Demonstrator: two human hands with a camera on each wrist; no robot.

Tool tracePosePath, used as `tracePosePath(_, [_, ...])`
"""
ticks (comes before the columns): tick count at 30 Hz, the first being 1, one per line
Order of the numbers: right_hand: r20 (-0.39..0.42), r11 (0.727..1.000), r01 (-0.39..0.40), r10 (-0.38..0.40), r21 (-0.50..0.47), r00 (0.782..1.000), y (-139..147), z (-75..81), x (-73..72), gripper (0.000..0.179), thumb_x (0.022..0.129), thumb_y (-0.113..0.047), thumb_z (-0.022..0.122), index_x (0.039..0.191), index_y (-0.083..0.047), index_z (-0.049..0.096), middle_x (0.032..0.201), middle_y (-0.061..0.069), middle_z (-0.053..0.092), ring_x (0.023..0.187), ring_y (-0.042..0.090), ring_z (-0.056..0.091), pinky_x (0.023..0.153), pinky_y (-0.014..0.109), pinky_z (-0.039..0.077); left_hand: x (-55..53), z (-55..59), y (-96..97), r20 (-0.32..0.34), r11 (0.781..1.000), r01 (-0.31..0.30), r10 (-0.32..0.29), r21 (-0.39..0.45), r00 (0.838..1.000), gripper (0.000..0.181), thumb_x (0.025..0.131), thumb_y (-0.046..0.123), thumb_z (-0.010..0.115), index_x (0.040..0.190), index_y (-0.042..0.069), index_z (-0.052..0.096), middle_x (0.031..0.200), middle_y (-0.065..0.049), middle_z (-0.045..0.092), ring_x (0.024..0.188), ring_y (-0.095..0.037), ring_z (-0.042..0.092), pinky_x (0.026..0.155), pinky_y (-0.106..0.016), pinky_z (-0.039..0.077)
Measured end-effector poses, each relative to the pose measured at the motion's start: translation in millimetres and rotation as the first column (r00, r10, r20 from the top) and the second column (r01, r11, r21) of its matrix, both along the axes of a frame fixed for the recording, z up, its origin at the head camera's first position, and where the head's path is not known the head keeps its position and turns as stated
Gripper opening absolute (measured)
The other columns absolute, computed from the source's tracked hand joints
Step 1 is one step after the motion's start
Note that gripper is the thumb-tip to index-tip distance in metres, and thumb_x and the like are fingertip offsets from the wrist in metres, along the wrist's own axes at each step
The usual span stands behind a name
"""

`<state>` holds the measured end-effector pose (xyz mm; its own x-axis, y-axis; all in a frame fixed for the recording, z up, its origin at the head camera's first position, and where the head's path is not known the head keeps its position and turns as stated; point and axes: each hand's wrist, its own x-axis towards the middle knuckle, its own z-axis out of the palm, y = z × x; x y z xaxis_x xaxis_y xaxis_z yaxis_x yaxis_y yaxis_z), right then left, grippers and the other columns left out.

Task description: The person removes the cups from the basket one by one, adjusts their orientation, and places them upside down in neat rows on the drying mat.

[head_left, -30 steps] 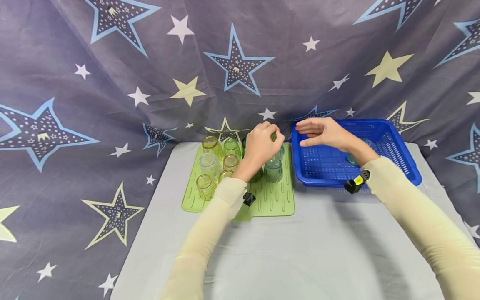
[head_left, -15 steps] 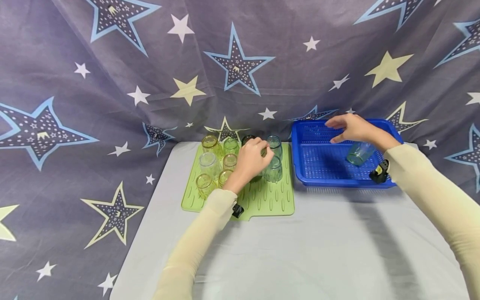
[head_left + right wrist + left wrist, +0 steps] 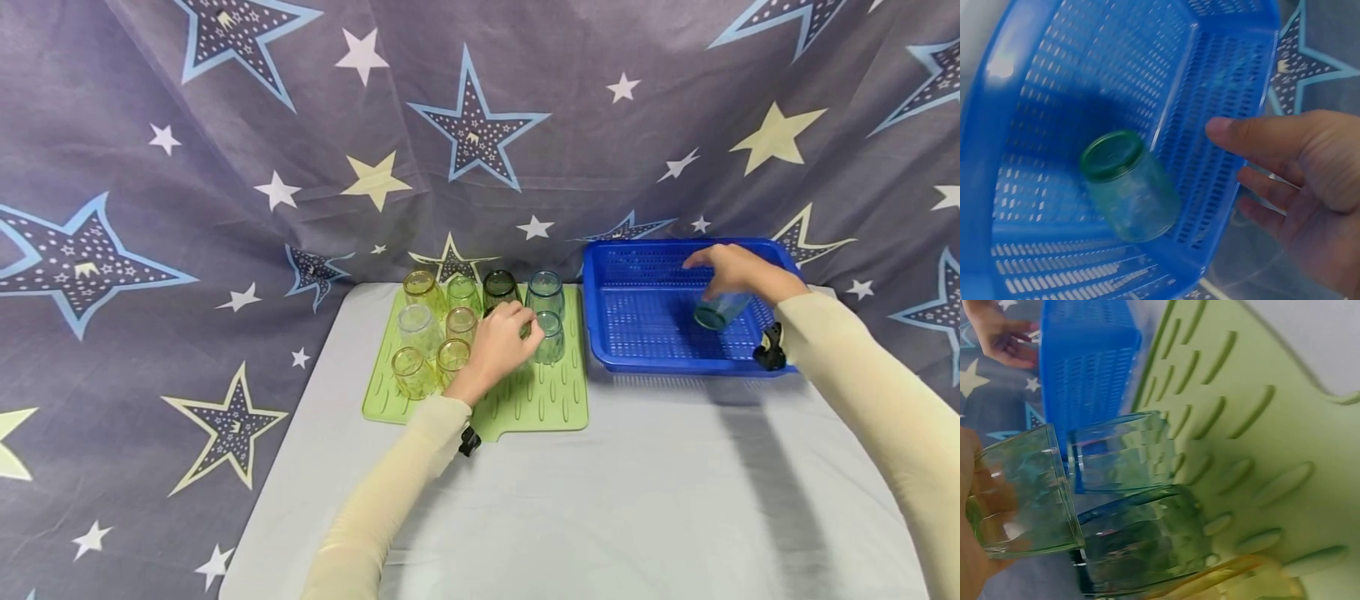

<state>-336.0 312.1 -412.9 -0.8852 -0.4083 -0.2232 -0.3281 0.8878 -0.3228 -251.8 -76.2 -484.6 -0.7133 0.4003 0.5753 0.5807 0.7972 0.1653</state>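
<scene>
My left hand point(image 3: 501, 343) is over the green drying mat point(image 3: 555, 408), its fingers curled. In the left wrist view it grips a pale green drinking glass point(image 3: 1025, 494), which the hand hides in the head view. Close to that glass are a light blue glass point(image 3: 1122, 453) and a darker green glass point(image 3: 1147, 540). Over the blue basket point(image 3: 645, 364) hovers my right hand point(image 3: 742, 271), thumb and fingers apart. Just below it a teal-tinted glass point(image 3: 1135, 194) lies tilted on the basket floor, untouched in the right wrist view.
Several upturned glasses stand in rows on the mat, among them a yellow glass point(image 3: 414, 375), a clear glass point(image 3: 420, 329) and a dark glass point(image 3: 500, 287). A white-covered table point(image 3: 600, 500) lies beneath, with a star-patterned cloth point(image 3: 480, 208) behind.
My left hand has moved left and nearer to me, uncovering the back glasses. The right hand has travelled rightward from the basket's left edge and come down over the glass inside.
</scene>
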Motion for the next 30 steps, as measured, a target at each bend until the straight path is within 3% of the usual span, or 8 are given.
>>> tracePosePath(5, [0.015,0.999,0.04,-0.041,0.032,0.999,8.4,-12.7,-1.8,0.065,0.068,0.011,0.077,0.13,0.005,0.062,0.134,0.04,0.054,0.069,0.023,0.055,0.061,0.036,0.05,3.2,-11.2,-2.4,0.009,1.0,-0.001,0.001,-0.014,1.0,0.014,0.089,0.016,0.065,0.092,0.009,0.078,0.092,-0.004,0.074,0.082,-0.022,0.067,0.071,-0.031,0.059])
tracePosePath(10, [0.03,0.999,0.044,-0.045,0.028,0.999,13.9,-19.4,-1.1,0.067,0.066,0.013,0.073,0.131,0.005,0.061,0.123,0.036,0.058,0.056,0.016,0.043,0.055,0.03,0.043,5.4,-21.3,-5.6,0.002,1.0,0.001,-0.001,-0.02,1.0,0.013,0.09,0.015,0.065,0.091,0.009,0.076,0.088,-0.003,0.071,0.078,-0.02,0.064,0.066,-0.03,0.058])
tracePosePath(15, [0.09,0.997,0.08,-0.08,0.002,0.993,17.1,-24.6,0.3,0.067,0.068,0.016,0.069,0.134,0.008,0.058,0.107,0.03,0.057,0.053,0.013,0.042,0.053,0.029,0.043,7.6,-32.5,-7.6,-0.008,0.999,-0.008,0.008,-0.036,1.0,0.012,0.09,0.015,0.064,0.09,0.009,0.075,0.088,-0.003,0.071,0.078,-0.02,0.064,0.066,-0.029,0.058])
tracePosePath(22, [0.097,0.994,0.102,-0.105,0.041,0.99,20.8,-31.1,2.6,0.066,0.067,0.017,0.07,0.132,0.008,0.058,0.123,0.04,0.056,0.066,0.021,0.053,0.056,0.031,0.048,9.5,-44.9,-7.8,-0.006,0.999,-0.001,0.0,-0.047,1.0,0.012,0.089,0.016,0.065,0.088,0.01,0.076,0.086,-0.002,0.07,0.077,-0.019,0.063,0.066,-0.028,0.058])
tracePosePath(27, [0.086,0.993,0.103,-0.108,0.066,0.99,22.5,-34.7,4.3,0.066,0.066,0.015,0.072,0.13,0.009,0.06,0.12,0.041,0.059,0.076,0.028,0.056,0.059,0.033,0.048,9.3,-52.1,-8.6,-0.023,0.999,0.02,-0.021,-0.049,1.0,0.012,0.09,0.015,0.064,0.087,0.011,0.076,0.086,-0.001,0.071,0.078,-0.019,0.064,0.069,-0.029,0.058])
tracePosePath(30, [0.105,0.991,0.122,-0.128,0.063,0.986,23.8,-36.7,5.3,0.064,0.066,0.016,0.069,0.13,0.01,0.06,0.127,0.044,0.055,0.076,0.029,0.055,0.059,0.033,0.047,9.8,-55.6,-9.4,-0.025,0.998,0.019,-0.021,-0.06,0.999,0.013,0.09,0.015,0.064,0.088,0.012,0.076,0.087,-0.001,0.071,0.079,-0.019,0.065,0.07,-0.028,0.059])
